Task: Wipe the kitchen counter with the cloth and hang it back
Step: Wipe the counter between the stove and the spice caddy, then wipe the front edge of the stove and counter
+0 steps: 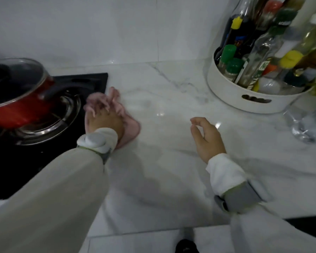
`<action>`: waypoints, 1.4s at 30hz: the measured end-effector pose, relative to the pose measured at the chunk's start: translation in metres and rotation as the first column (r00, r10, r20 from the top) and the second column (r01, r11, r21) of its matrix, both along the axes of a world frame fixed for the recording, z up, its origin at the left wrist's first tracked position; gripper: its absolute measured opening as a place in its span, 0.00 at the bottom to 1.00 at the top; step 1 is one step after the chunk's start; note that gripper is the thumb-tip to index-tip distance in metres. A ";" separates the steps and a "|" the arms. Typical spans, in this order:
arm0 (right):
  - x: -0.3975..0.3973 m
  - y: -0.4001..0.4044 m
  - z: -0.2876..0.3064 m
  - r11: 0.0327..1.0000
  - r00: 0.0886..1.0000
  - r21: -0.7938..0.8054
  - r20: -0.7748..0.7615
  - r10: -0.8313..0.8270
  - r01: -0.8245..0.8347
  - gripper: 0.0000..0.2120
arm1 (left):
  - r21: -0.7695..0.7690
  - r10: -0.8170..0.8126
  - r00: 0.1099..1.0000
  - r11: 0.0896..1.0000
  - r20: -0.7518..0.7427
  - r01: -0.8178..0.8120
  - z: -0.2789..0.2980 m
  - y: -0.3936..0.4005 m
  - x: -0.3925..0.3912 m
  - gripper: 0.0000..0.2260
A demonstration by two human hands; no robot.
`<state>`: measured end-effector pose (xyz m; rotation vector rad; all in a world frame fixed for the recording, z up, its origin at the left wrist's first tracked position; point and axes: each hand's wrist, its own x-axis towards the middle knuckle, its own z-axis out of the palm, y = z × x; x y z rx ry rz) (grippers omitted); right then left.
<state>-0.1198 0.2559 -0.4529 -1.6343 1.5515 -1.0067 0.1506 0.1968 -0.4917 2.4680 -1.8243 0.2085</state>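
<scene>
A pink cloth (pixel 128 128) lies bunched on the white marble counter (pixel 171 99), right at the edge of the black hob. My left hand (pixel 103 118) presses down on the cloth with its fingers gripping the folds; the image is blurred there. My right hand (pixel 205 136) hovers over the counter to the right, holding nothing, with its fingers loosely curled and the thumb near the forefinger.
A black gas hob (pixel 91 81) at the left carries a red pot with a glass lid (pixel 16 95). A round white tray (pixel 226 95) with several bottles stands at the back right. A clear glass object (pixel 303 125) sits at the right edge. The counter's front edge runs below.
</scene>
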 end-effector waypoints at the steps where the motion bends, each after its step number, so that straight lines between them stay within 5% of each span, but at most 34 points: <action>1: 0.009 0.012 -0.003 1.000 1.000 0.005 -0.012 0.003 -0.003 0.12 | 0.009 0.006 1.000 1.000 -0.024 -0.006 -0.001 0.015 0.004 0.32; 5: 0.050 0.060 -0.016 1.000 1.000 0.012 -0.005 0.004 -0.004 0.16 | 0.091 0.115 0.979 0.991 -0.166 -0.101 0.003 0.100 -0.044 0.38; 9: 0.085 0.099 -0.022 1.000 0.999 0.011 -0.034 -0.004 0.005 0.19 | 0.149 -0.195 0.932 0.957 -0.304 0.249 0.002 0.180 -0.075 0.30; 12: 0.101 0.108 -0.015 0.999 0.999 -0.033 -0.043 -0.034 0.032 0.18 | -0.097 -0.407 0.797 0.907 -0.446 0.409 0.015 0.204 -0.038 0.25; 15: 0.116 0.122 -0.010 0.997 0.997 -0.082 -0.069 -0.017 0.011 0.17 | -0.394 -0.497 0.636 0.865 -0.590 0.311 0.052 0.218 0.015 0.16; 16: 0.119 0.127 -0.009 0.996 0.995 -0.089 -0.098 -0.024 0.015 0.17 | -0.434 -0.475 0.640 0.870 -0.605 0.235 0.063 0.220 0.035 0.15; 18: 0.122 0.128 -0.010 0.995 0.984 -0.094 -0.169 -0.050 0.034 0.17 | -0.423 -0.253 0.791 0.906 -0.558 -0.008 0.067 0.210 0.082 0.18; 21: 0.132 0.125 -0.013 0.997 0.961 -0.071 -0.275 -0.040 0.021 0.17 | 0.102 0.420 0.835 0.906 -0.355 -0.412 0.045 0.193 0.132 0.21; 22: 0.137 0.124 -0.014 0.998 0.953 -0.064 -0.302 -0.028 0.010 0.18 | 0.202 0.459 0.848 0.886 -0.266 -0.417 0.035 0.189 0.131 0.25; 27: 0.149 0.133 -0.029 0.993 0.946 -0.114 -0.320 -0.048 0.012 0.31 | 0.108 0.104 0.980 0.990 -0.171 -0.086 0.015 0.171 0.048 0.24; 32: 0.150 0.131 -0.033 0.980 0.919 -0.180 -0.394 0.003 -0.081 0.30 | 0.183 -0.309 0.937 0.924 -0.163 0.336 0.007 0.195 0.007 0.24; 36: 0.152 0.134 -0.033 0.971 0.857 -0.185 -0.513 0.034 -0.149 0.30 | 0.137 -0.235 0.957 0.956 -0.168 0.259 0.007 0.205 0.068 0.24; 39: 0.152 0.134 -0.034 0.966 0.783 -0.125 -0.614 0.103 -0.226 0.31 | 0.137 0.027 0.988 0.991 -0.150 -0.006 0.007 0.207 0.136 0.24; 42: 0.153 0.130 -0.035 0.966 0.731 -0.065 -0.668 0.144 -0.249 0.27 | 0.096 0.336 0.915 0.942 -0.225 -0.322 0.007 0.204 0.159 0.24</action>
